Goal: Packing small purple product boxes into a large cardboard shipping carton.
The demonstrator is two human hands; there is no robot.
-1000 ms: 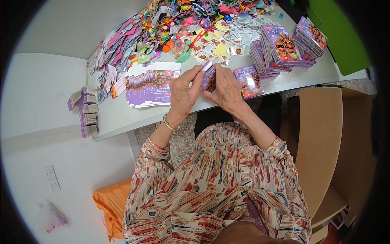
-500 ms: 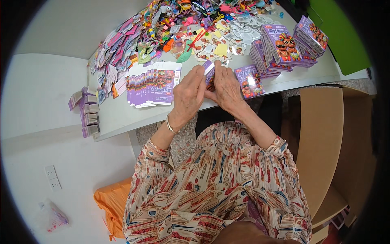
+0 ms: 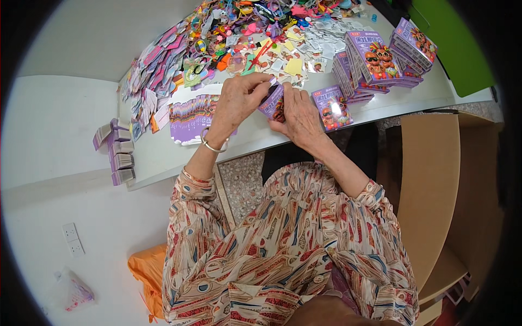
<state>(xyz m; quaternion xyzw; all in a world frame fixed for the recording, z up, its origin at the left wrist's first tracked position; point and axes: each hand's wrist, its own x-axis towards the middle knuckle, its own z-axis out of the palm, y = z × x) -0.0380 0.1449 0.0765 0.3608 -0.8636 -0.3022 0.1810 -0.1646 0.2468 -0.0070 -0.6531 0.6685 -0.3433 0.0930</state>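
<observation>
A small purple printed carton (image 3: 273, 107) stands tilted between my hands near the table's front edge. My right hand (image 3: 302, 115) grips it along its right side. At its upper left end, the thumb and bent fingers of my left hand (image 3: 237, 102) close on the carton's edge, beside a pale flap. What lies inside the carton is hidden. Just right of my right hand lies another purple carton (image 3: 333, 108), face up. Under my left wrist spreads a fanned row of flat purple carton blanks (image 3: 190, 117), partly covered by the hand.
Stacked purple cartons (image 3: 375, 60) stand at the right. Across the back lie heaps of colourful trinkets (image 3: 255, 22), small white packets (image 3: 326, 38) and pinkish cards (image 3: 157, 60). Bundled purple pieces (image 3: 120, 152) line the left edge. A large cardboard box (image 3: 429, 190) is on the right.
My left hand has moved left and up, its fingers now at the carton's upper end. More of the carton's printed face shows. My right hand has hardly moved.
</observation>
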